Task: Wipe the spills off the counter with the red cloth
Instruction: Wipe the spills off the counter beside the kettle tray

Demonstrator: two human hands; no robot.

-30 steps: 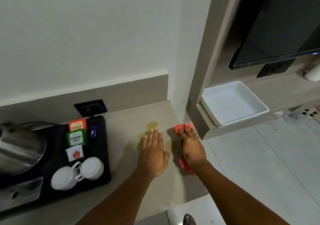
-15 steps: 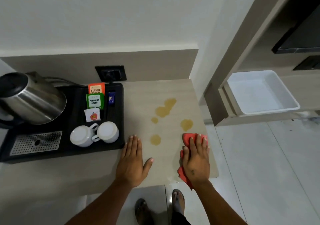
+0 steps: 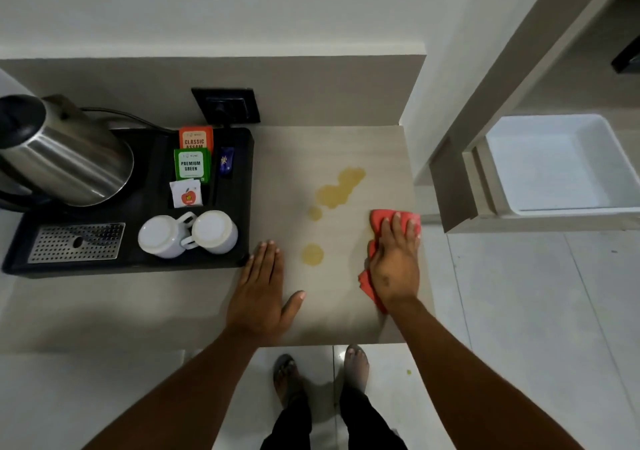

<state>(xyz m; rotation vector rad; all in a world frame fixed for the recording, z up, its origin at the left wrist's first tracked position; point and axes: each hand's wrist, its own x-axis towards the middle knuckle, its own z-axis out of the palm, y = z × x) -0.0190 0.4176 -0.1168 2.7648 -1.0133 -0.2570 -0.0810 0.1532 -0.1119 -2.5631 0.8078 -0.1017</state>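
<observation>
Pressing the red cloth [image 3: 381,219] flat under the right hand [image 3: 394,262], fingers spread, now over the yellow patch seen bare half a second ago at the table [image 3: 339,145] right edge. Left hand [image 3: 259,294] open, flat, unmoved. Three spills [image 3: 341,186] left to wipe.

Left hand [image 3: 260,292] lies flat, fingers together; right hand [image 3: 394,262] presses palm-down, fingers spread.
</observation>
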